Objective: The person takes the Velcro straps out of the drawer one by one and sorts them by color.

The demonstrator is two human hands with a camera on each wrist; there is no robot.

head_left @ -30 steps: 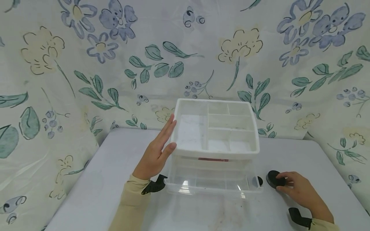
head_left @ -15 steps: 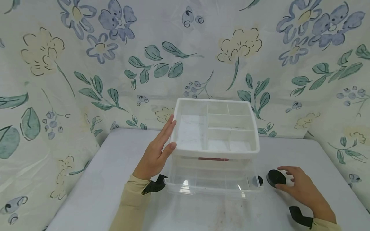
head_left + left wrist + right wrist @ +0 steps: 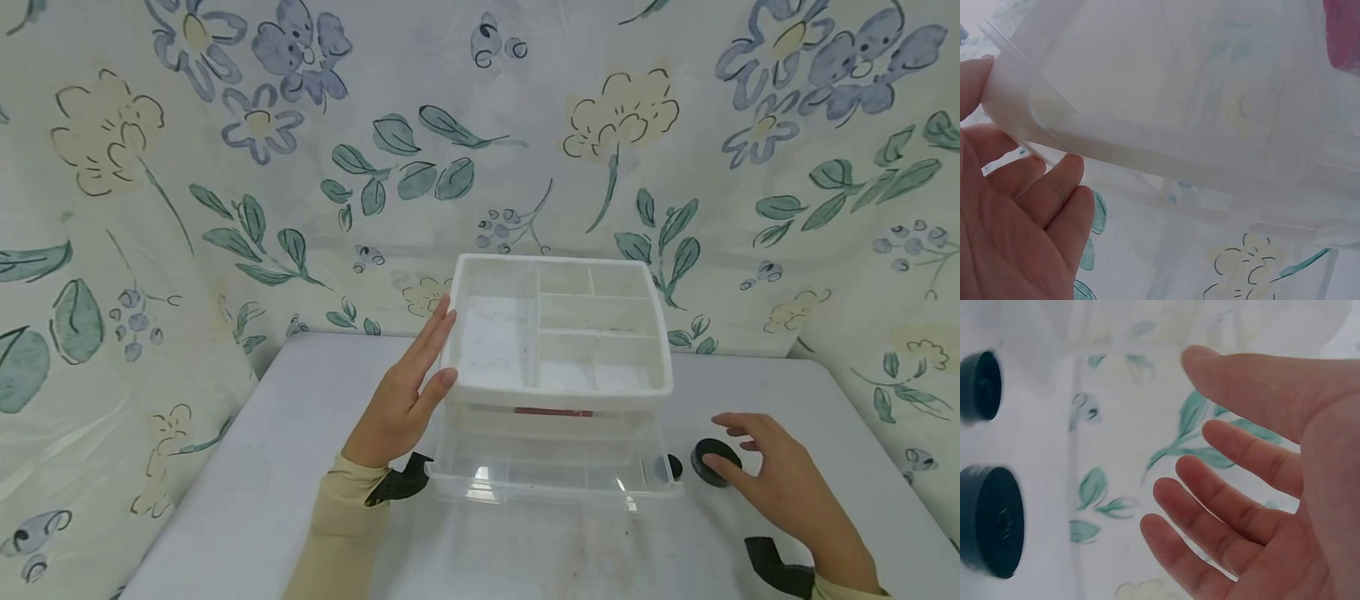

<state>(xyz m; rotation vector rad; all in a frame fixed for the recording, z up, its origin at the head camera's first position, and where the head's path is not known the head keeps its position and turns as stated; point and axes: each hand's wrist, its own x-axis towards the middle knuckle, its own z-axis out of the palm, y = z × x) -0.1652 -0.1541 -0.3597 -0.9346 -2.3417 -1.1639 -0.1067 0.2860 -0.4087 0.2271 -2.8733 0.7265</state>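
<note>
A white plastic drawer organizer (image 3: 561,398) stands mid-table, its top tray divided into compartments. Under that tray a clear drawer (image 3: 555,492) sticks out towards me. My left hand (image 3: 397,404) rests along the organizer's left side, fingers straight; the left wrist view shows the fingertips (image 3: 1072,169) at its lower edge. Over on the right, a black round lid-like piece (image 3: 712,462) lies on the table. Above and beside it is my right hand (image 3: 783,479), fingers spread and holding nothing, apart from the black round piece (image 3: 994,522) in the right wrist view.
A smaller black round piece (image 3: 675,468) sits between the drawer and the larger one. A reddish strip (image 3: 553,412) shows below the tray's front edge. The white table (image 3: 247,467) backs onto a floral sheet (image 3: 525,125). Something pink (image 3: 1342,37) appears in the left wrist view.
My right hand has let go of the black round piece, its fingers lifting off and spreading. That piece stays on the table. My left hand has not moved.
</note>
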